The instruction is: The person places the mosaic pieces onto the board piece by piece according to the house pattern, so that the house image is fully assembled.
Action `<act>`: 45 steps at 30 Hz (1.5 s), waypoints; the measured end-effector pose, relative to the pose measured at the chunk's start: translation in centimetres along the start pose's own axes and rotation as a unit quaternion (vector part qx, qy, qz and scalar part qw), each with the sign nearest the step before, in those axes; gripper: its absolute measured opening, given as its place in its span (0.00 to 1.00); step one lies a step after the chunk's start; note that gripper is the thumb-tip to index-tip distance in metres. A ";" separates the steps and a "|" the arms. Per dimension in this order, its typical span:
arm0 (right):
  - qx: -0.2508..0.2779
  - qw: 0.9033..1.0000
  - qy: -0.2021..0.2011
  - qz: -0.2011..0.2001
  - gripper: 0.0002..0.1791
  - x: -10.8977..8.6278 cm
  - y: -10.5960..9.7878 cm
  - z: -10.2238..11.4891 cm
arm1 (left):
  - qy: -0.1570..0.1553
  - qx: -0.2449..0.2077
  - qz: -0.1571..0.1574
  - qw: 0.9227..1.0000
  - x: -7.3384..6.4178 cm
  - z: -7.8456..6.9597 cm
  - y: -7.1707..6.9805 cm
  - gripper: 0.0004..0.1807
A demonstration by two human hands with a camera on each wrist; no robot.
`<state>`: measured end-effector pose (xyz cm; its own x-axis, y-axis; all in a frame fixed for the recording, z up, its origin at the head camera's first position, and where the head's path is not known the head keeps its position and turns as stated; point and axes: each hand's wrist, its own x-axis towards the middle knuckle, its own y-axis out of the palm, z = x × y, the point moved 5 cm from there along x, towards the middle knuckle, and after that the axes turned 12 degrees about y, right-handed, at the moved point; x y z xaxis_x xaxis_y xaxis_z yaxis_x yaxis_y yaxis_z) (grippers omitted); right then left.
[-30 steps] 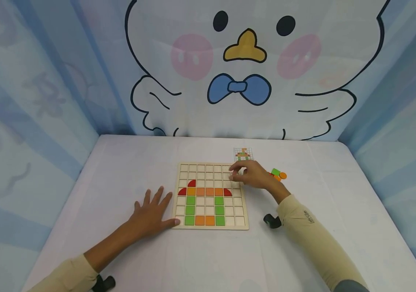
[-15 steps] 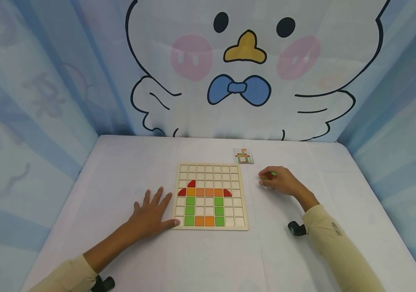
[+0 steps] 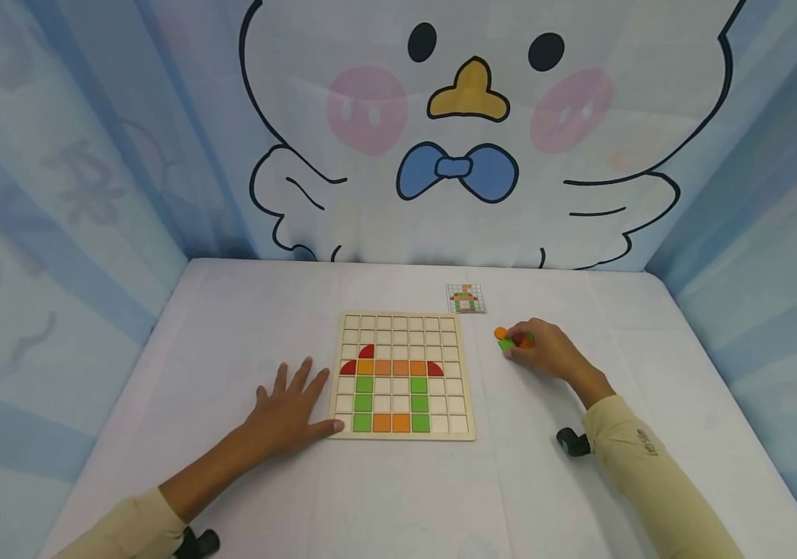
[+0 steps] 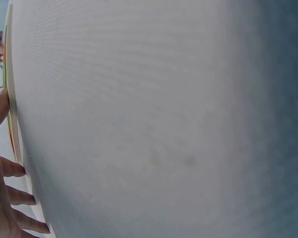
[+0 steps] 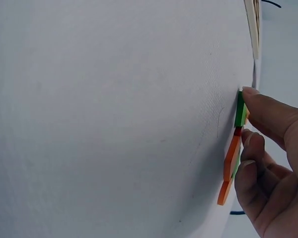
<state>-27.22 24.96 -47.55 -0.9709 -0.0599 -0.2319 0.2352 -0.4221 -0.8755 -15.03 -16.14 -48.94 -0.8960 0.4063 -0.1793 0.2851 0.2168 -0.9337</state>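
A wooden grid board (image 3: 405,437) lies mid-table, holding green and orange squares and red quarter-round pieces (image 3: 435,369). My left hand (image 3: 290,415) rests with spread fingers on the table, its thumb on the board's lower left corner. Right of the board, my right hand (image 3: 545,349) bends over a small heap of loose pieces. An orange disc (image 3: 500,333) and a green square (image 3: 506,344) show beside its fingertips. In the right wrist view the thumb touches a green piece (image 5: 240,111), with orange pieces (image 5: 232,157) under the other fingers. I cannot tell whether a piece is pinched.
A small pattern card (image 3: 466,299) lies behind the board's right corner. Each wrist bears a black camera (image 3: 572,442). A white cloth covers the table (image 3: 398,497), and a printed curtain (image 3: 468,225) closes off its back and sides.
My right hand has gone from over the board's right edge to the loose pieces on the right. The orange disc and green square now lie further left. My left hand has stayed put.
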 end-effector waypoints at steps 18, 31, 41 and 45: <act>-0.011 1.000 0.013 0.004 0.20 0.1 0.0 0.2 | -0.004 0.002 0.004 1.000 0.0 -0.1 -0.1 0.52; -0.013 1.000 0.009 0.018 0.18 0.0 0.1 0.7 | -0.006 0.002 0.008 1.000 0.0 -0.3 -0.3 0.52; -0.020 0.999 0.015 0.035 0.17 -0.4 0.3 1.0 | -0.008 0.000 0.010 1.000 0.0 -0.3 -0.2 0.52; -0.021 0.999 0.033 0.037 0.20 -0.6 0.5 0.9 | -0.006 0.002 0.011 1.000 0.1 -0.1 -0.1 0.53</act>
<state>-26.61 23.99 -47.47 -0.9460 -0.0298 -0.3228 0.3094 -0.3794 -0.8719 -15.09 -16.00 -48.82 -0.8937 0.3996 -0.2039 0.3038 0.2045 -0.9305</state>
